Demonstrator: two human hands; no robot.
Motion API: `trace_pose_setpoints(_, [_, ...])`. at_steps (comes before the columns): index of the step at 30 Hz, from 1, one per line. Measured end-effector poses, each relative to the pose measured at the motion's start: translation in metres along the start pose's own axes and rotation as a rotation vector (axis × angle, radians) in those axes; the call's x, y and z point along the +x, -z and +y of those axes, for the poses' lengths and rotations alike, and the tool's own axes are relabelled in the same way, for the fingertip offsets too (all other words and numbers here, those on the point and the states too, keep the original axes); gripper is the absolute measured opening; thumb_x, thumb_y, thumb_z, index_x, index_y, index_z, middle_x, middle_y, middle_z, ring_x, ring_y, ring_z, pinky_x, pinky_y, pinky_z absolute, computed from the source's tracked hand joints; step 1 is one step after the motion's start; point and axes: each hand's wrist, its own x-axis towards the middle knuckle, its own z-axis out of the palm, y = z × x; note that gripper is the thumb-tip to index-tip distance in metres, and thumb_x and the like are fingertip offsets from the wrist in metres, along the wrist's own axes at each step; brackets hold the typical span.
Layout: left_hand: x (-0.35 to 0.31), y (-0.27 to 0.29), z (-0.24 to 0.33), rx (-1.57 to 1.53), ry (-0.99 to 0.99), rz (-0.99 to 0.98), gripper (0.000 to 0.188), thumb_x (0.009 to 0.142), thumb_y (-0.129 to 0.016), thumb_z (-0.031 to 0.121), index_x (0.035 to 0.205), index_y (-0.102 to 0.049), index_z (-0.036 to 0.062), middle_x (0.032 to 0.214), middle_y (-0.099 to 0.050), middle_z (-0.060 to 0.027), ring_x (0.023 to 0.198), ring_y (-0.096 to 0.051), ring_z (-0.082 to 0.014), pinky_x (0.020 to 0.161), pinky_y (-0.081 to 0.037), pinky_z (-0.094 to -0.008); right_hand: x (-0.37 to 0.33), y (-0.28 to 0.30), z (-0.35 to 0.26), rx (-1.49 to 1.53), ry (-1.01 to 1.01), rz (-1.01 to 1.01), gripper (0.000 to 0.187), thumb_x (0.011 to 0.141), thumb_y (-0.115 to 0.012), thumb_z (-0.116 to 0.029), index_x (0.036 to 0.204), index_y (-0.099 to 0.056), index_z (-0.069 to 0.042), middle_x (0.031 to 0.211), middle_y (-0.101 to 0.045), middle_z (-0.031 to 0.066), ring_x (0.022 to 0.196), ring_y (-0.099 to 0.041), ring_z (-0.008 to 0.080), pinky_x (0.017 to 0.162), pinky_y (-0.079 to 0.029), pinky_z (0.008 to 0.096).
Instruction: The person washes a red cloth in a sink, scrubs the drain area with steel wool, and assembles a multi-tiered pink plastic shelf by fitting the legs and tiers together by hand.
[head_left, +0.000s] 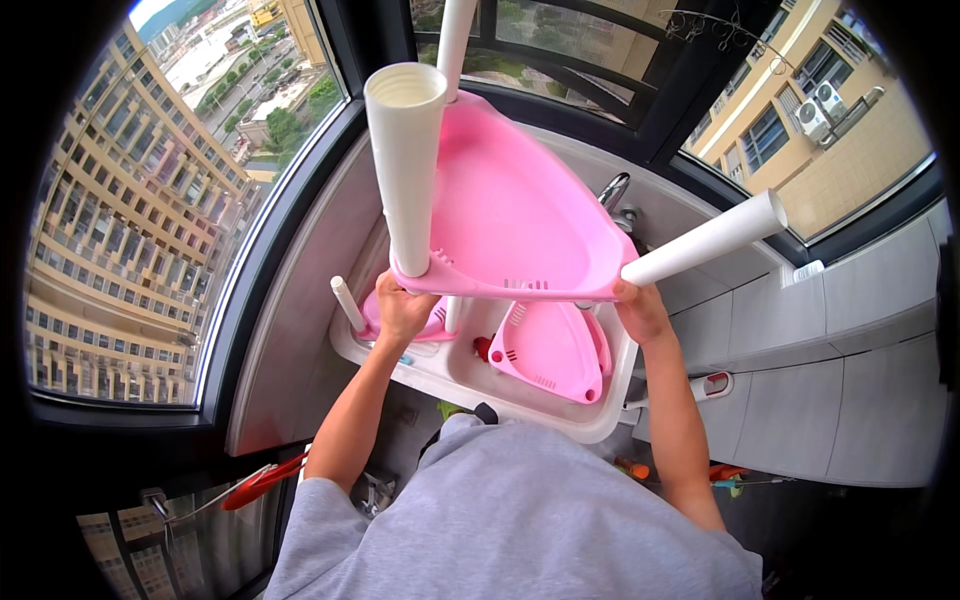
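Between my hands is a pink triangular plastic shelf tier (520, 205), held above a white sink. White tubes stand out from its corners: a near left tube (405, 170), a right tube (705, 238) and one at the far corner. My left hand (402, 312) grips the near left corner just under its tube. My right hand (641, 311) is closed on the right corner beside its tube. Lower down, another pink tier (550, 352) lies in the sink basin. A third pink piece (425, 322) with a short white tube (347, 304) rests at the sink's left, partly hidden by my left hand.
The white sink (590, 432) has a chrome faucet (614, 190) at its back right. Dark-framed windows (360, 110) enclose the left and far sides. Grey wall tiles (790, 330) run along the right. A red handle (265, 484) sticks out at lower left.
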Motion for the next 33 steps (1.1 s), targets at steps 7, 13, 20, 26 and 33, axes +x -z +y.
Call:
trace_pose_setpoints(7, [0.006,0.01,0.006,0.349,0.084,-0.306,0.06,0.073,-0.073,0.009,0.128,-0.05,0.0034,0.123,-0.058,-0.0137,0.108,-0.058,-0.0222,0.093,-0.046,-0.034,-0.005,-0.017,-0.004,-0.376,0.309,0.17,0.077,0.068,-0.076,-0.014,0.135,-0.04,-0.001,0.12,-0.054,0.0091,0.108,-0.053,0.0181,0.092,-0.044,0.0301])
trace_pose_setpoints(13, [0.019,0.023,-0.002,-0.373,0.24,-0.441,0.111,0.064,-0.082,0.01,0.15,-0.012,0.009,0.141,-0.041,-0.0132,0.127,-0.043,-0.0232,0.107,-0.032,-0.0388,-0.007,-0.026,0.004,-0.656,0.417,0.11,0.093,0.06,-0.085,-0.012,0.139,-0.036,-0.004,0.133,-0.049,0.0145,0.119,-0.05,0.0249,0.1,-0.04,0.0355])
trace_pose_setpoints(20, [0.057,0.013,0.009,-0.153,0.126,-0.112,0.079,0.083,-0.071,0.009,0.146,-0.024,0.0039,0.124,-0.053,-0.014,0.111,-0.053,-0.0178,0.094,-0.043,-0.0306,0.029,-0.029,-0.015,-0.802,0.523,0.126,0.096,0.064,-0.085,-0.017,0.141,-0.028,-0.006,0.127,-0.051,0.0164,0.116,-0.053,0.028,0.099,-0.042,0.0391])
trace_pose_setpoints(26, [0.051,0.027,-0.025,0.046,0.025,-0.029,0.064,0.087,-0.06,0.018,0.142,-0.031,-0.0013,0.124,-0.05,-0.0184,0.111,-0.051,-0.0252,0.097,-0.039,-0.0346,0.039,-0.049,0.027,-0.376,0.332,0.121,0.091,0.066,-0.084,-0.021,0.138,-0.033,-0.001,0.123,-0.051,0.0129,0.109,-0.054,0.0226,0.093,-0.045,0.0339])
trace_pose_setpoints(33, [0.045,0.02,-0.031,-0.024,-0.085,0.049,0.062,0.087,-0.06,0.008,0.139,-0.03,-0.0049,0.131,-0.047,-0.0166,0.118,-0.049,-0.0215,0.098,-0.04,-0.031,0.037,-0.04,0.054,-0.677,0.432,0.117,0.097,0.067,-0.083,-0.022,0.141,-0.024,-0.003,0.129,-0.049,0.0169,0.118,-0.052,0.0273,0.096,-0.043,0.037])
